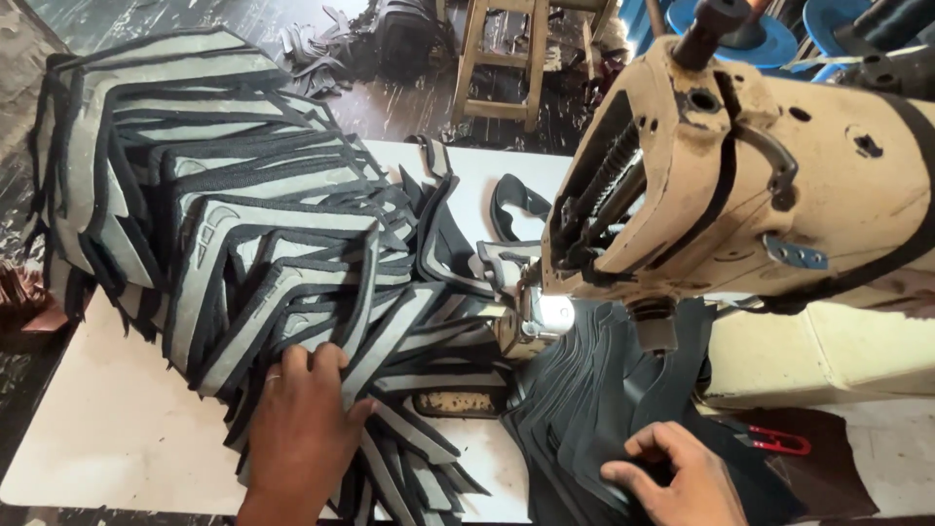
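While left hand [304, 429] flat, released, steadies grey pieces [273, 282], right hand [672, 472] pinching dark piece [604, 409] should lift single layer.

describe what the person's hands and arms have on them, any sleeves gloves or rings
Both hands are bare, with no gloves. The left hand wears a thin, light-coloured ring on one finger, and its wrist shows no sleeve, watch or band. The right hand has no ring that can be seen, and it is cut off by the picture's lower edge at the wrist, so any sleeve there is out of view.
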